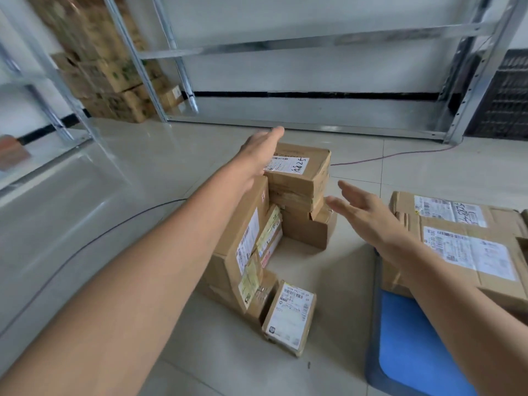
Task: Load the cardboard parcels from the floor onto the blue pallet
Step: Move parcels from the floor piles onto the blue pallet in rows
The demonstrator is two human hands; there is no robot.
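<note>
While the 2 hands are spread flat, holding nothing, the left hand (261, 151) lies over the top parcel's (303, 172) left edge and the right hand (368, 215) hangs just right of it, untouching; the pallet (405, 338) lies beneath the right forearm.

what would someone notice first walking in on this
The open left hand stretches over the top brown cardboard parcel, the one with a handwritten number on its label, on a pile of cardboard parcels on the floor at centre. The open right hand hovers just right of that pile. At lower right, the flat blue pallet carries wide labelled cardboard parcels.
</note>
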